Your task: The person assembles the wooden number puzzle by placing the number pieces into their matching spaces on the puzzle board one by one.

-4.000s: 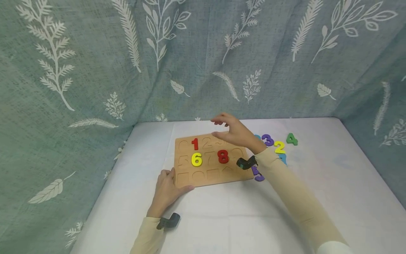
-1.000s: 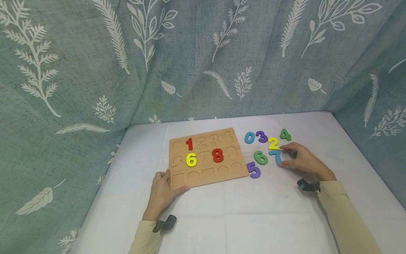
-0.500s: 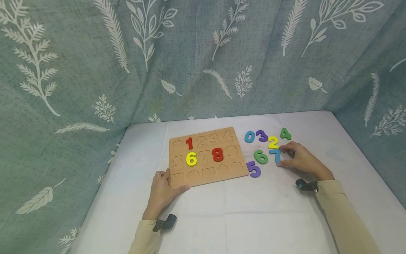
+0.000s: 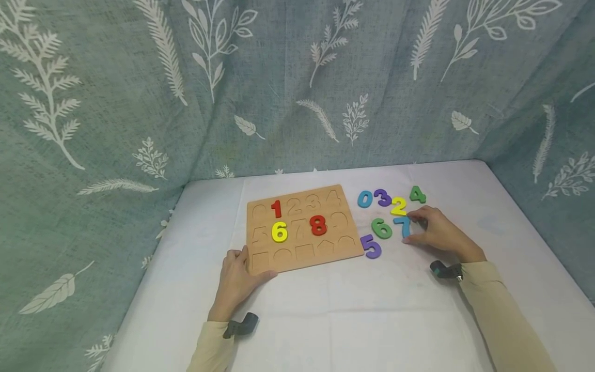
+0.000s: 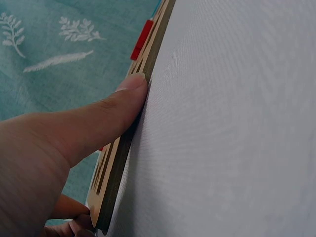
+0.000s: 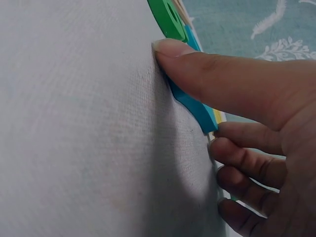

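A wooden number puzzle board (image 4: 302,253) lies on the white table. My left hand (image 4: 239,281) grips its near left corner, with the thumb along the near edge and fingers at the left side, as the left wrist view also shows. Red 1 (image 4: 276,208), yellow 6 (image 4: 279,232) and red 8 (image 4: 318,225) sit on the board. Right of the board, my right hand (image 4: 441,235) holds the blue number 7 (image 4: 402,225) between thumb and fingertips; it lies on the cloth. In the right wrist view, the thumb covers part of the blue 7 (image 6: 192,106).
Around the 7 lie a yellow 2 (image 4: 398,206), green 6 (image 4: 381,228), green 4 (image 4: 418,195), purple 3 (image 4: 382,197) and blue 0 (image 4: 364,199). A purple 5 (image 4: 371,247) lies against the board's right edge. A patterned curtain (image 4: 279,103) hangs behind the table.
Four seconds ago my right hand was above the board; it has moved right to the blue 7. Over the last second, it has barely shifted. The left hand stays at the board's corner.
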Demonstrator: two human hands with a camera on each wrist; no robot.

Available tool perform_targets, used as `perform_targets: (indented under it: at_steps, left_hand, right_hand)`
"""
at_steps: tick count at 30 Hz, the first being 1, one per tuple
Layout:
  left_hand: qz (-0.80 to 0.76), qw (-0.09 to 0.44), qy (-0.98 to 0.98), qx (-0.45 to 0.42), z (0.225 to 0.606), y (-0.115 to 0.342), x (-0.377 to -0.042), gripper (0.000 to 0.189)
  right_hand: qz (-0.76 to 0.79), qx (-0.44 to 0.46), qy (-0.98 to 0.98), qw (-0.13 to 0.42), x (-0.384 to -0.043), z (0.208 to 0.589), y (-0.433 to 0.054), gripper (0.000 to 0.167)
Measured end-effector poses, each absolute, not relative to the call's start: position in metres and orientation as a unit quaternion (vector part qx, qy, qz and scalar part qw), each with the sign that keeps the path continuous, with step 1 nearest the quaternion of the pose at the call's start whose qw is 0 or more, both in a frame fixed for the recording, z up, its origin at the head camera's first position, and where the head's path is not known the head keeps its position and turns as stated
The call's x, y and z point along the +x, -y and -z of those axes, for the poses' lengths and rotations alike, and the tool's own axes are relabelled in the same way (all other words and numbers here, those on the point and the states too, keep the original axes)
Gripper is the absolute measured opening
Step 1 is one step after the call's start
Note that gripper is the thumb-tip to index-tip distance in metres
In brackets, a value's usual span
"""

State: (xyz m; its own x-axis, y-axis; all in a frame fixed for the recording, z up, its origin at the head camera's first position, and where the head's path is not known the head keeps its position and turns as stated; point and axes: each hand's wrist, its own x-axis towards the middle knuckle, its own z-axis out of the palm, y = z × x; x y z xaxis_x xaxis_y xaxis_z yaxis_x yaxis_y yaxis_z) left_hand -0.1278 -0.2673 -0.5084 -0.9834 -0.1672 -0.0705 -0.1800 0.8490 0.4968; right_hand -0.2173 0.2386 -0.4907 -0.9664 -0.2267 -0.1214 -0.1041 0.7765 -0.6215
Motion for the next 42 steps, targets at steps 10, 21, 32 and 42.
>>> perform_targets:
  at_steps: [10, 21, 32, 42]
  left_hand:
    - [-0.259, 0.025, -0.96, -0.102, 0.5069, 0.265, -0.1288, 0.125]
    - [-0.259, 0.018, -0.961, -0.092, 0.5084, 0.2664, -0.1289, 0.124]
    - [-0.255, 0.019, -0.962, -0.094, 0.5087, 0.2669, -0.1287, 0.125]
    - [-0.255, 0.025, -0.961, -0.099, 0.5098, 0.2663, -0.13, 0.126]
  right_hand:
    - [0.309, -0.083, -0.943, 0.096, -0.2188, 0.4905, -0.2353, 0.078]
    - [0.317, -0.092, -0.94, 0.087, -0.2173, 0.4887, -0.2376, 0.079]
    - [0.312, -0.094, -0.942, 0.078, -0.217, 0.4866, -0.2369, 0.079]
    - [0.316, -0.088, -0.942, 0.073, -0.216, 0.4818, -0.2398, 0.079]
